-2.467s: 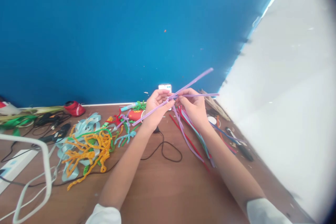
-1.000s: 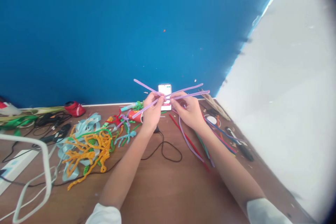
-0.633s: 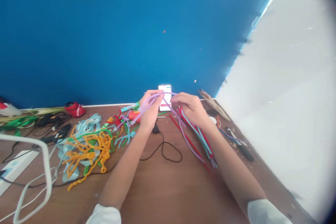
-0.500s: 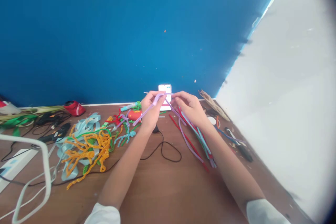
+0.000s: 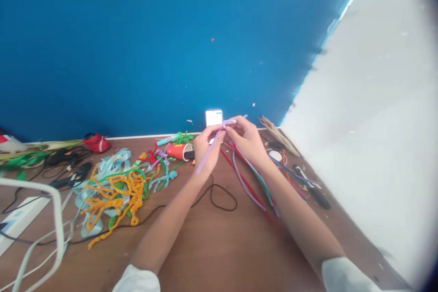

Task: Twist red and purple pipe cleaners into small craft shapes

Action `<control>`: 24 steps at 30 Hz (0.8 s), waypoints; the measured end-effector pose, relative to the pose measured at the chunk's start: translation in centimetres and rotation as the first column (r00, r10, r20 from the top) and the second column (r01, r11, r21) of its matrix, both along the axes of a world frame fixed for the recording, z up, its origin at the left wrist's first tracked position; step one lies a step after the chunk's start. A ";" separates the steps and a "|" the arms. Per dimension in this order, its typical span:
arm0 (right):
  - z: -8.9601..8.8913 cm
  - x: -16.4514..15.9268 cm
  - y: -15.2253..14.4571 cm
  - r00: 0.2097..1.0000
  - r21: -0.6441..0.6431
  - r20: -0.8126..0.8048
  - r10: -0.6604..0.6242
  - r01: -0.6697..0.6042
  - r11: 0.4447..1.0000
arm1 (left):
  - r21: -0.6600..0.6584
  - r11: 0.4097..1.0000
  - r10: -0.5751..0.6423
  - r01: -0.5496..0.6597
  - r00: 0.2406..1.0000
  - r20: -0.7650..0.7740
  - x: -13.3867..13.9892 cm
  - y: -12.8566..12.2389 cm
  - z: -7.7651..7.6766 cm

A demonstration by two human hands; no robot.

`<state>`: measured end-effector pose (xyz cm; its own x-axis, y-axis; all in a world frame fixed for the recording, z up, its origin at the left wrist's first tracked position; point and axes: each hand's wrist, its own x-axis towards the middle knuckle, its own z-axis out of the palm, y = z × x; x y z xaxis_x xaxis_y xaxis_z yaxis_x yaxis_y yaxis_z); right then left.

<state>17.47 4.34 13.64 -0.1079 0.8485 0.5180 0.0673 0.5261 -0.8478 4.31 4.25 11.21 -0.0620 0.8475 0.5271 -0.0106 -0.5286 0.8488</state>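
A light purple pipe cleaner (image 5: 209,154) is pinched between my two hands, bent where the fingertips meet. My left hand (image 5: 208,148) is closed on it, and one straight end hangs down across that palm. Closed on the same piece close by, my right hand (image 5: 248,142) has its thumb and fingers together; a short purple tip sticks out above them. Under the right forearm lie loose pipe cleaners (image 5: 242,182) in purple, red and teal. Just behind the hands a lit phone (image 5: 214,117) leans upright against the blue wall, its lower part partly covered.
Left on the brown table (image 5: 219,246) are a heap of orange twisted pipe cleaners (image 5: 112,196), light blue ribbon (image 5: 118,162), a red paper cup (image 5: 178,151) on its side and a white power strip (image 5: 22,221). A black cable (image 5: 224,187) curves mid-table. At right lies a black-handled tool (image 5: 318,196).
Both hands have come together, the left moving right and slightly up. The purple pipe cleaner is now bent at the fingertips, and more of the red cup shows.
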 end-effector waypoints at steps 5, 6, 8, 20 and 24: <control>-0.1 0.4 0.4 0.999 0.007 -0.043 -0.021 0.021 1.000 | 0.079 0.997 0.035 -0.023 0.986 -0.166 -0.2 -0.5 0.4; 0.0 0.6 0.4 0.998 0.000 -0.054 -0.022 0.022 1.000 | 0.090 0.996 0.040 -0.023 0.981 -0.187 -0.2 -0.6 0.5; 0.3 1.0 0.3 0.997 -0.034 -0.082 -0.003 0.000 0.999 | 0.090 0.996 0.032 -0.014 0.981 -0.194 -0.2 -0.8 0.6; 1.3 1.0 -0.6 0.985 -0.169 -0.147 0.089 -0.113 0.979 | 0.007 1.000 -0.020 0.019 0.996 0.084 0.1 0.0 0.2; 1.5 1.0 -0.7 0.991 -0.158 -0.117 0.057 -0.076 0.985 | -0.013 0.999 -0.037 0.038 0.994 0.101 0.1 0.1 0.0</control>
<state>18.50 3.65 15.13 -0.1161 0.9151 0.3862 -0.0630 0.3813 -0.9223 4.42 4.33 11.21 -0.0823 0.8578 0.5073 -0.1165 -0.5139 0.8499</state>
